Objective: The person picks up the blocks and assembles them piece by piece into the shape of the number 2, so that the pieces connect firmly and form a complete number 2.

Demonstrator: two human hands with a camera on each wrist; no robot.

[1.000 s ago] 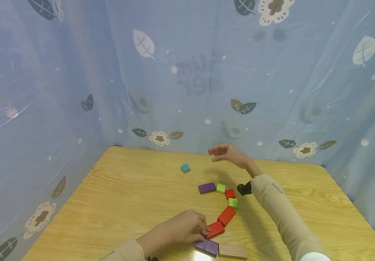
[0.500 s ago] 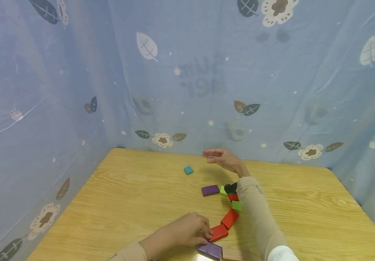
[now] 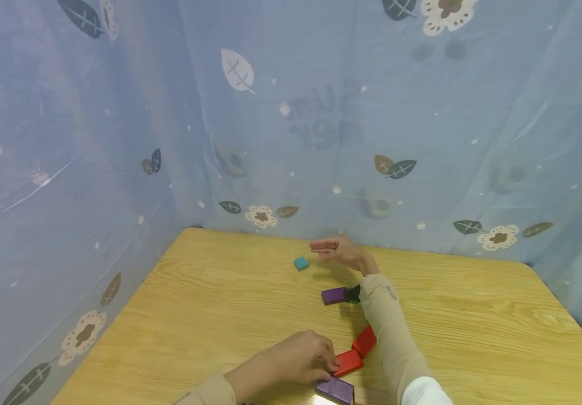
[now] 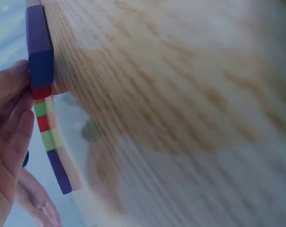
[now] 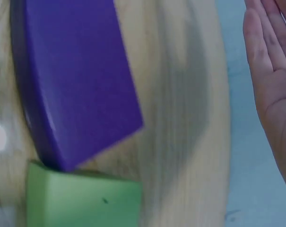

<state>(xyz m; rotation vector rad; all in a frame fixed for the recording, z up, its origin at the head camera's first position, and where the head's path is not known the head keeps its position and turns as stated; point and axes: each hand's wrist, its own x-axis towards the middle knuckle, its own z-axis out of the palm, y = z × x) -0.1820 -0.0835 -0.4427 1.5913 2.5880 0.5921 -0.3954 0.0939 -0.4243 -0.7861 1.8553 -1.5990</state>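
My left hand (image 3: 303, 357) rests at the near end of a curved row of blocks. Its fingers touch a red block (image 3: 348, 363), and the thumb lies right by a purple block (image 3: 335, 390). The left wrist view shows these fingers (image 4: 20, 142) fairly straight beside the row. Farther back, my right hand (image 3: 339, 253) hovers over the table, fingers extended and holding nothing. A small teal block (image 3: 301, 263) lies just left of its fingertips. Below that hand is the row's far purple block (image 5: 76, 80), with a light green block (image 5: 91, 201) at its end.
A second red block (image 3: 365, 341) continues the row. My right sleeve (image 3: 389, 332) hides several blocks of its middle part. The wooden table (image 3: 210, 304) ends at a blue patterned curtain (image 3: 271, 140) behind and at the sides.
My right hand has moved left and slightly lower, toward the teal block, its sleeve now covering the row's middle. The left hand stays at the red block. The head view has shifted a little.
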